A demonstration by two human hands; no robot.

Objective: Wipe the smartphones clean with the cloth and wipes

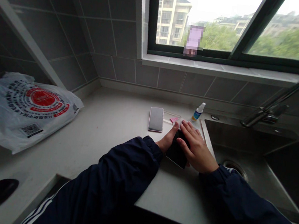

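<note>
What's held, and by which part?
A dark phone, flat on the counter: left hand grips its left edge, right hand presses on top.

Head-worn, forward-down, close over countertop

Your left hand grips the left edge of a dark phone lying on the counter. Your right hand rests flat on top of it, fingers spread. A second phone lies face up just beyond, apart from both hands. A small spray bottle stands upright beside the sink. A printed plastic bag lies well to the left
</note>
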